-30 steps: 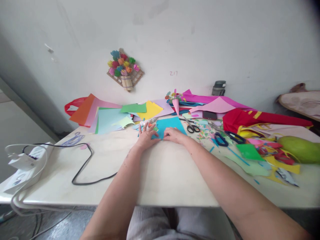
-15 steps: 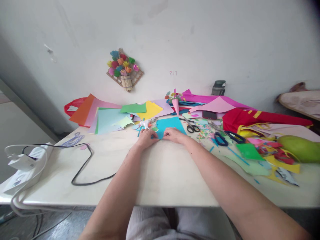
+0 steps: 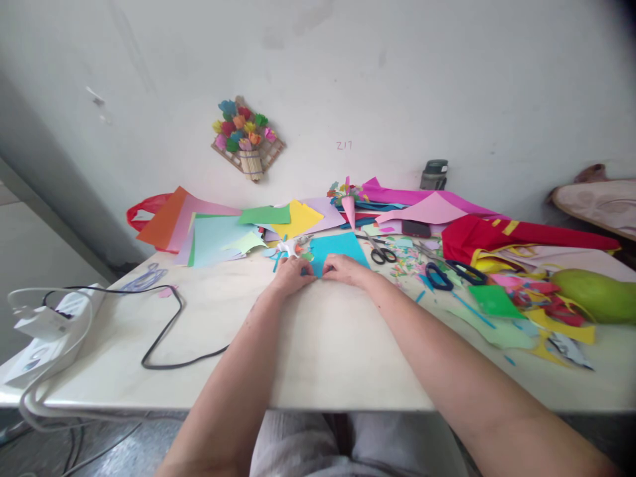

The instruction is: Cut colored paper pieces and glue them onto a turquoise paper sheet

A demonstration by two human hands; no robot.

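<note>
A blue sheet of paper lies flat on the table, its near edge between my two hands. My left hand is closed at the near left corner of the sheet, thumb and fingers pinched on it. Opposite it, my right hand pinches the near edge a little to the right, with a small gap between the hands. Just behind my left hand is a white glue gun, partly covered by the fingers. Black-handled scissors rest to the right of the sheet.
Coloured paper sheets spread along the back left. Paper scraps, large scissors, a green mango-like fruit and a red cloth occupy the right. A power strip with a black cable sits at the left.
Both hands stay at the near edge of the blue paper. The right fingers have shifted very slightly; nothing else has visibly moved.
</note>
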